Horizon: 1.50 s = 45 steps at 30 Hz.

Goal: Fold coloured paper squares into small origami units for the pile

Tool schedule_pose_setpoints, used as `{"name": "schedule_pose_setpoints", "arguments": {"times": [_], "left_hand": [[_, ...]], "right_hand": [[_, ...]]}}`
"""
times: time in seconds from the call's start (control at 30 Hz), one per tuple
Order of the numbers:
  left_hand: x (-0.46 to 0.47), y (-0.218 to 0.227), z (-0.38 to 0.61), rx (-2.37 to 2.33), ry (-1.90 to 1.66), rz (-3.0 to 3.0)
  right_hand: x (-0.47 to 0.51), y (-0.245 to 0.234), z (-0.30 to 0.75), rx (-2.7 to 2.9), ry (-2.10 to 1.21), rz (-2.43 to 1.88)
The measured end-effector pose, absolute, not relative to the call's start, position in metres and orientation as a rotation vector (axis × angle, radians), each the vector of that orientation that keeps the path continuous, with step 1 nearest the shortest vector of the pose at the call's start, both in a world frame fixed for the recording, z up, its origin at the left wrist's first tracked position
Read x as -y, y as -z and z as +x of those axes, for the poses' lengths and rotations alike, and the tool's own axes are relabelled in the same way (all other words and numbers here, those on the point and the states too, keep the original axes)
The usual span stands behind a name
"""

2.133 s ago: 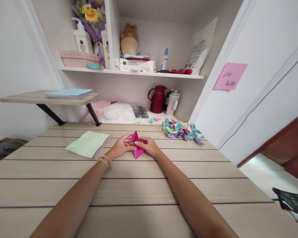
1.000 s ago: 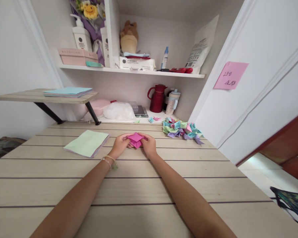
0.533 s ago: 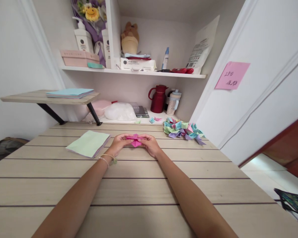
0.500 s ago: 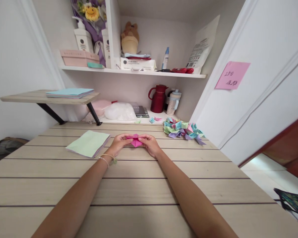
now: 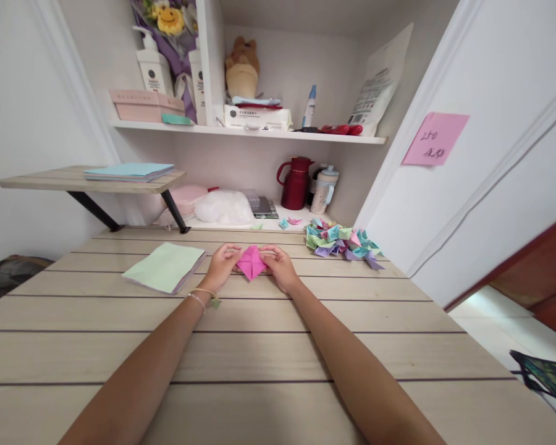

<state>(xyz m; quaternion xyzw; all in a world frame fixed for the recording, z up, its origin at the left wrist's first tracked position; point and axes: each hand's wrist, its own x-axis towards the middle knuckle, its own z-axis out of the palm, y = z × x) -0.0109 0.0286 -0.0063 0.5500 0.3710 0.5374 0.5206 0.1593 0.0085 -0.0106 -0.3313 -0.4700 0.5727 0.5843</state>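
Note:
A bright pink folded origami paper (image 5: 251, 263), diamond-shaped with creases meeting at its middle, is between my two hands above the wooden table (image 5: 259, 346). My left hand (image 5: 223, 264) pinches its left corner between thumb and fingers. On the opposite side, my right hand (image 5: 280, 267) grips the right corner the same way. Left of my left hand lies a stack of pale green square paper (image 5: 165, 267). A heap of folded paper pieces (image 5: 340, 240) in several colours sits to the right, beyond my right hand.
Behind the table stand a dark red jug (image 5: 297, 183) and a pale tumbler (image 5: 324, 190). A small raised shelf (image 5: 50, 179) with blue paper (image 5: 130, 171) juts in at the left. A white plastic bag (image 5: 225, 207) lies at the back.
The pink paper has been opened out from a narrower, pinched-together shape into a flatter diamond facing me. Both hands stay at its sides, with fingers slightly shifted.

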Motion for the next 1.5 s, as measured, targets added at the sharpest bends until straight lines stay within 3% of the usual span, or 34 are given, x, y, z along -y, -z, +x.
{"name": "schedule_pose_setpoints", "arguments": {"times": [0.33,0.67,1.0,1.27,1.5], "left_hand": [[-0.029,0.008,-0.010,-0.869,-1.268,1.376],[-0.031,0.009,-0.012,-0.972,-1.277,1.411],[-0.025,0.009,-0.007,-0.809,-1.146,1.348],[-0.028,0.006,-0.009,-0.873,-1.244,1.271],[-0.029,0.009,-0.009,-0.847,-1.263,1.286]], "right_hand": [[-0.009,0.013,0.158,1.185,-1.169,-0.794],[-0.002,0.008,0.158,1.291,-1.256,-0.764],[-0.011,0.015,0.159,1.158,-1.044,-0.835],[-0.007,0.009,0.159,1.269,-0.998,-0.847],[-0.012,0.018,0.160,1.244,-1.081,-0.871]]}}
